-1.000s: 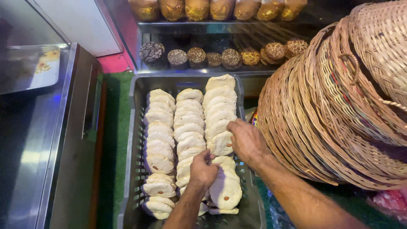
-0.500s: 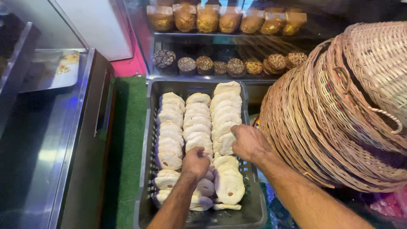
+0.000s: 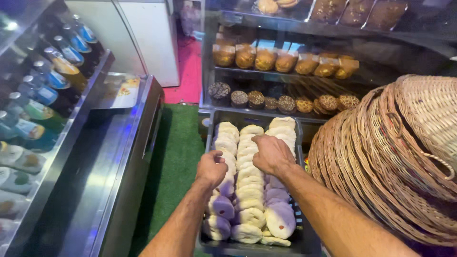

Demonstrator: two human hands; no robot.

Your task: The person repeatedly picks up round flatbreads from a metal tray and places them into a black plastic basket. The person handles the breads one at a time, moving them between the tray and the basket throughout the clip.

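Note:
A dark plastic crate (image 3: 208,138) on the floor holds three rows of pale round bread rolls (image 3: 251,192). My left hand (image 3: 211,169) is closed over rolls in the left row, about halfway along the crate. My right hand (image 3: 271,153) rests knuckles-up on the middle and right rows a little farther back, fingers curled down onto the rolls. Whether either hand has lifted a roll is hidden by the hands themselves.
A stack of woven wicker baskets (image 3: 400,157) leans close on the right. A glass display case (image 3: 285,62) with baked goods stands behind the crate. A steel drinks cooler (image 3: 71,152) with bottles runs along the left. Green matting (image 3: 173,162) lies between cooler and crate.
Both hands have moved farther back along the crate, from the near rolls toward the middle. The camera has tilted up, showing more of the display case and cooler.

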